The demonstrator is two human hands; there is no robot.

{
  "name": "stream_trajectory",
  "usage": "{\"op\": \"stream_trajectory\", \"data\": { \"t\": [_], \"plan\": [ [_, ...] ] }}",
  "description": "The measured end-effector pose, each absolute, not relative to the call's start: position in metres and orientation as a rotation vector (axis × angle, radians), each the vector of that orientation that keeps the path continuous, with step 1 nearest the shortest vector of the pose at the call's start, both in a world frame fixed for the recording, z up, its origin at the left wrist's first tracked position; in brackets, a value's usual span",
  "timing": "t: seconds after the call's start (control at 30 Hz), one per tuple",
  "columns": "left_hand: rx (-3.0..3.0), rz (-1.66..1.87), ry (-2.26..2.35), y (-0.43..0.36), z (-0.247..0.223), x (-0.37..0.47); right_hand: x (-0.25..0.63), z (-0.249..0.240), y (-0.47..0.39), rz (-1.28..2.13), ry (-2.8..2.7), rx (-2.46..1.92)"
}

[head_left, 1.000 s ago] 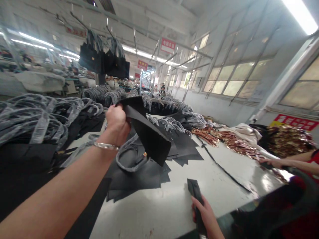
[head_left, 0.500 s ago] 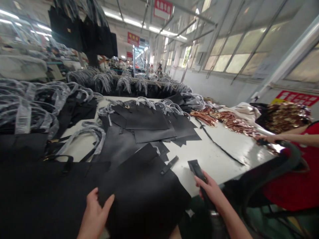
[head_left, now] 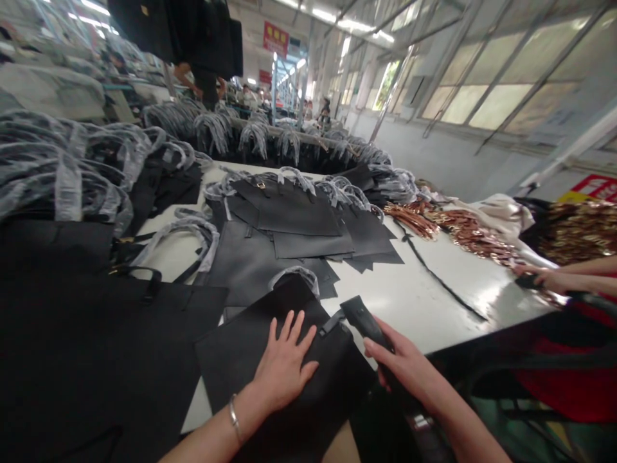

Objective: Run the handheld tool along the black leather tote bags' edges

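Black bag panel point(head_left: 270, 411) lay flat at the near edge of the white tabletop point(head_left: 434, 302), under the left hand point(head_left: 284, 366), whose fingers point(head_left: 289, 328) were spread and pressed palm-down on it. Its near corner ran out of the bottom of the view, and its left edge was hard to separate from the dark stack point(head_left: 96, 347) beside it. Just past the fingertips a plastic-wrapped handle point(head_left: 296, 276) arched up from the panel's far edge. The right hand point(head_left: 405, 366) was closed around a slim black strap piece point(head_left: 366, 321), its end reaching toward a small tab point(head_left: 332, 321) on the panel — whether they touched could not be told. Beyond both hands lay more black panels point(head_left: 299, 231). At the right edge, another person's hand point(head_left: 544, 278) rested near copper-coloured hardware point(head_left: 463, 235), the arm cut off.
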State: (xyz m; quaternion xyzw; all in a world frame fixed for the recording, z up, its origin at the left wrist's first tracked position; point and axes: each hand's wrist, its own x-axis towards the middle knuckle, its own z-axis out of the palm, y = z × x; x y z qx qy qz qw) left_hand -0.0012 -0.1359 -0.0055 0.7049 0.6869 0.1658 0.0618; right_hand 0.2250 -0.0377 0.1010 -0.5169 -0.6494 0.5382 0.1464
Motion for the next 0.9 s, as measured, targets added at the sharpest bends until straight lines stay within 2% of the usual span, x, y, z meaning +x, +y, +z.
{"op": "stream_trajectory", "data": {
  "t": [0.2,0.33,0.43,0.6,0.9],
  "plan": [
    [2.015,0.633,2.126,-0.149,-0.010,0.007,0.175,0.102,-0.028,1.772,-1.976,-1.396],
    [1.588,1.079,2.275,-0.115,-0.004,-0.020,0.141,0.104,-0.015,1.768,-2.086,-1.331],
    [1.359,1.348,2.072,-0.076,0.006,-0.051,0.130,0.105,-0.008,1.767,-2.094,-1.330],
    [0.878,1.355,1.671,-0.033,0.020,-0.083,0.130,0.109,-0.003,1.818,-2.045,-1.327],
    [0.798,1.347,1.331,-0.040,0.014,-0.078,0.117,0.116,0.000,1.854,-2.062,-1.239]
  ]
}}
